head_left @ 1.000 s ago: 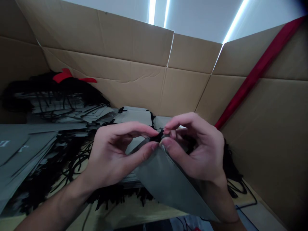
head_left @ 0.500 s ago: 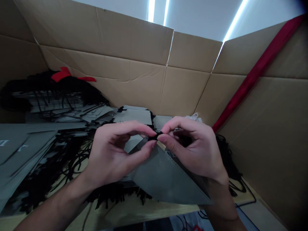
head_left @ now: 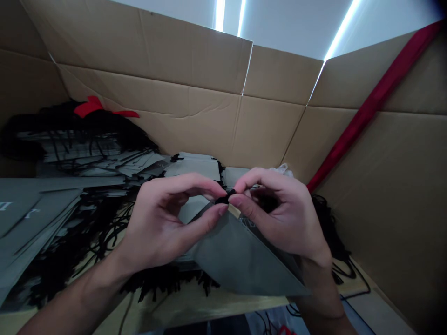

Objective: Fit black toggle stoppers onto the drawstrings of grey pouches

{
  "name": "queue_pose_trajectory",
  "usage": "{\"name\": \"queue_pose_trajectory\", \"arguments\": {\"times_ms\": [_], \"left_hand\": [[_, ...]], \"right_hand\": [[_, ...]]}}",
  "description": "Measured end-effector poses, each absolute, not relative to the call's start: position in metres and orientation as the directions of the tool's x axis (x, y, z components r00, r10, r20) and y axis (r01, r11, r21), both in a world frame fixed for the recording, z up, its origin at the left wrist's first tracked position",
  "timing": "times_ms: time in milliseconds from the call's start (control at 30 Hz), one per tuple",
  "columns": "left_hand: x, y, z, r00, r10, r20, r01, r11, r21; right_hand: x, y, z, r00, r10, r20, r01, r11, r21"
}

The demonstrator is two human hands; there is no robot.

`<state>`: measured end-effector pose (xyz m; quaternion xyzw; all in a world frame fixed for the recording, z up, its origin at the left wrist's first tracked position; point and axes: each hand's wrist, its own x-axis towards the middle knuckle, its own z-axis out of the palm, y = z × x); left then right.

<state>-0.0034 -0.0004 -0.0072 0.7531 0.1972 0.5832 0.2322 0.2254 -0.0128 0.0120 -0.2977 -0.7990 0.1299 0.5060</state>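
My left hand [head_left: 171, 218] and my right hand [head_left: 279, 211] meet in the middle of the head view, fingertips almost touching. Between thumb and forefinger each pinches a short black cord [head_left: 222, 200], which looks knotted or bunched there. Below the fingers hangs a grey paper bag [head_left: 240, 260], tilted, with one corner toward the cord. White lettering shows in part on its face near my right thumb. My fingers hide how the cord joins the bag.
Stacked grey bags with black cords [head_left: 21, 223] lie at the left. Behind them is a heap of black cords [head_left: 115, 121] with a red strip [head_left: 89, 107]. More grey stacks [head_left: 197, 168] stand ahead, against a cardboard wall [head_left: 174, 102]. Black cord [head_left: 323, 223] lies at the right.
Almost nothing differs. Both hands keep their pinch on the cord, and the grey bag has swung very slightly.
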Motion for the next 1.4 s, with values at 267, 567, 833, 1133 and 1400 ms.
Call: {"name": "queue_pose_trajectory", "arguments": {"times_ms": [267,567,833,1133,1400], "left_hand": [[-0.004,-0.001,-0.008,0.240,0.540,0.807,0.056,-0.838,0.543],[-0.003,0.003,0.002,0.366,0.609,0.704,-0.025,-0.750,0.662],[-0.004,0.002,0.005,0.408,0.623,0.667,-0.029,-0.721,0.692],[-0.008,0.002,0.007,0.470,0.620,0.629,-0.007,-0.709,0.705],[-0.008,0.006,0.005,0.503,0.652,0.568,-0.060,-0.629,0.775]], "right_hand": [[0.224,-0.012,0.011,-0.316,0.595,0.739,0.331,0.799,-0.502],[0.228,-0.007,0.011,-0.398,0.522,0.755,0.280,0.852,-0.441],[0.225,-0.009,0.013,-0.415,0.515,0.750,0.307,0.855,-0.418],[0.224,-0.009,0.013,-0.413,0.529,0.741,0.298,0.847,-0.439],[0.227,-0.011,0.011,-0.400,0.609,0.685,0.257,0.792,-0.554]]}}
